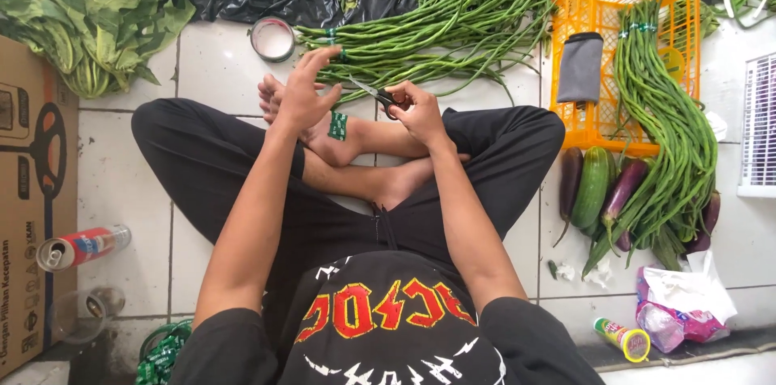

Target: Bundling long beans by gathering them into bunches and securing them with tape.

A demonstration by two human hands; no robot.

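A pair of small scissors (380,96) with dark handles and slim metal blades points far-left, open slightly. A short strip of green tape (338,125) hangs just left of it, nearer, below the fingers

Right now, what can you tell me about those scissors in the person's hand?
The small metal scissors with dark handles sit in the right hand, fingers through the handle loops. The slim silvery blades look partly open and point up-left toward the pile of long green beans on the white tiled floor. The left hand is spread beside them, not touching.
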